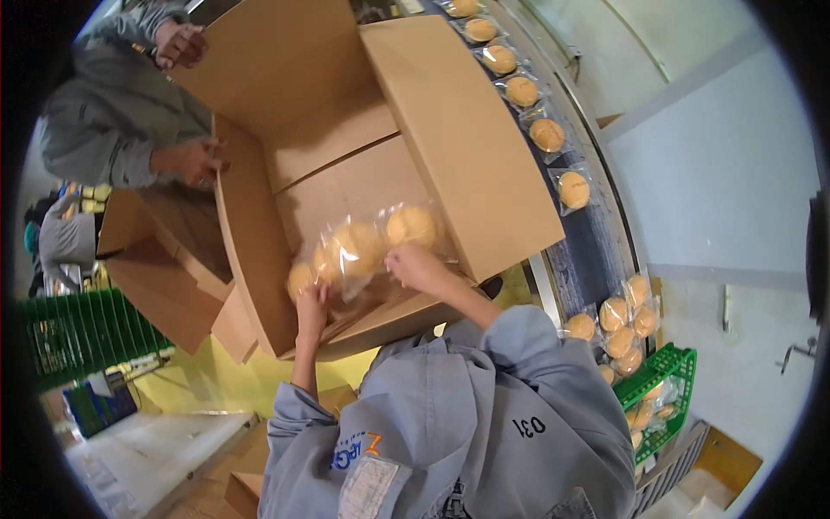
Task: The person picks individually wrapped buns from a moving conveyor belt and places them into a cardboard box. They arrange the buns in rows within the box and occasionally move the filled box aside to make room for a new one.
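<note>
A big open cardboard box (350, 177) stands in front of me with its flaps raised. Clear plastic bags of round golden buns (353, 249) lie in a row at the near end inside it. My left hand (313, 304) is closed on the leftmost bagged bun, its fingertips against the plastic. Closed on the near side of the right-hand bagged bun (411, 227) is my right hand (415, 268). Glare on the plastic partly hides where the fingers meet the bags.
Single bagged buns (546, 135) line a dark conveyor belt (596, 251) on the right, with several bunched at its near end beside a green crate (687, 381). A co-worker's hand (192, 162) touches the box's left wall. Another cardboard box (160, 277) and green crates (95, 333) stand left.
</note>
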Demonstrator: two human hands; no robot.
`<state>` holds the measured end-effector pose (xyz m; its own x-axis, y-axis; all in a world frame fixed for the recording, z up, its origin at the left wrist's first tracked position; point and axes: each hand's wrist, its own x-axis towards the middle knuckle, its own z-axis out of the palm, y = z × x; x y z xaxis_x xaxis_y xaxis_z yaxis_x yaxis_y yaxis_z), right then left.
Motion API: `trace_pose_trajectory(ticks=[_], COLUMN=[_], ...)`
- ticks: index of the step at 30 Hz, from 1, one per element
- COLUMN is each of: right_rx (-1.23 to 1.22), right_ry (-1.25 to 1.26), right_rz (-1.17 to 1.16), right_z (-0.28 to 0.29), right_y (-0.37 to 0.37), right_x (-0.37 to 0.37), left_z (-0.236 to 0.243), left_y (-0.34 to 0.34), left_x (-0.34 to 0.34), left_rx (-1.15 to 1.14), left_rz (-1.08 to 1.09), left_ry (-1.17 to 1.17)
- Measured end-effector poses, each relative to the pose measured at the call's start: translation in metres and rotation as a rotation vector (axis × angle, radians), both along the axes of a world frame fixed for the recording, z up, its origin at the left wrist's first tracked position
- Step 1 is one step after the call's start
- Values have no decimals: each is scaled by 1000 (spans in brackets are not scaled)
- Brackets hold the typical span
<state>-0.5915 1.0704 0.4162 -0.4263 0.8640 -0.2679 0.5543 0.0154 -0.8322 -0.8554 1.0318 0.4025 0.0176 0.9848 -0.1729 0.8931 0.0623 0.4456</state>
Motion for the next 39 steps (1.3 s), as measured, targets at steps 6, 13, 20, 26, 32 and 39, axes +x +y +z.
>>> trace_pose_trajectory(ticks=[6, 13, 20, 26, 32, 39], right_rx=[62, 642, 61, 529, -52, -309], right_ry=[5, -528, -261, -169, -1523, -769], right_rz=[327, -1106, -1132, -1953, -2378, -1437], right_z=[53, 20, -20, 101, 113, 37], right_y=[-10, 109, 31, -224, -469, -239], right_x=[42, 305, 443, 511, 495, 493], left_z=[50, 147, 176, 114, 6, -69], left_y=[7, 32, 56, 61, 70, 107], left_x=[31, 167, 391, 538, 599, 633], left_rx=[-692, -221, -187, -207, -54, -354], left_rz=[-185, -189, -855, -1251, -1286, -1399], left_ry=[168, -382, -418, -256, 151, 54])
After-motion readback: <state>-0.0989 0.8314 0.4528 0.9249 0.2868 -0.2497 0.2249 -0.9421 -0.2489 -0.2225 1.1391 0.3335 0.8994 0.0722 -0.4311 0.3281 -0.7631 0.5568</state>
